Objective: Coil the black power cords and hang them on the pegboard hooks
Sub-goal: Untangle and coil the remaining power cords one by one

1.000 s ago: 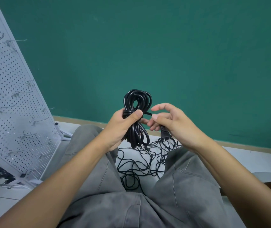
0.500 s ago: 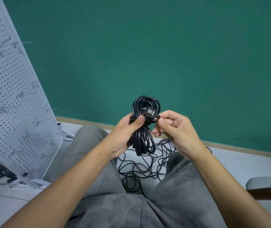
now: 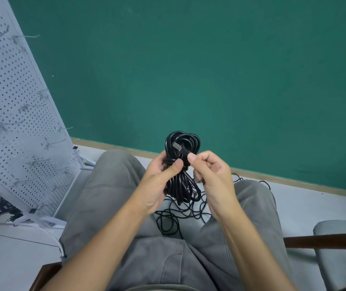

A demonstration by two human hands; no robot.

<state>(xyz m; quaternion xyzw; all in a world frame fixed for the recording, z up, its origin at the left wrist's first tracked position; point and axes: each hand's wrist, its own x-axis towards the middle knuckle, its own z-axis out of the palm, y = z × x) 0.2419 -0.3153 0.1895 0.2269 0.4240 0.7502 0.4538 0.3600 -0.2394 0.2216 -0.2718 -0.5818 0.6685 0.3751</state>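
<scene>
The coiled cord point(image 3: 181, 164) is held upright above the lap, long axis vertical. The left hand point(image 3: 161, 177) grips its wrapped waist; the right hand point(image 3: 208, 173) pinches the plug point(image 3: 178, 147) at the top loop. The pegboard point(image 3: 16, 122) stands to the left, nearer the left hand.

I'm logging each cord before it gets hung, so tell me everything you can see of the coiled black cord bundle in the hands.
The coiled black cord bundle is glossy, rubbery-looking cable in long loops, cinched by wraps at its waist. The left hand grips that waist; the right hand pinches the cord just below the plug, which lies against the upper loops. It hangs upright above the lap.
</scene>
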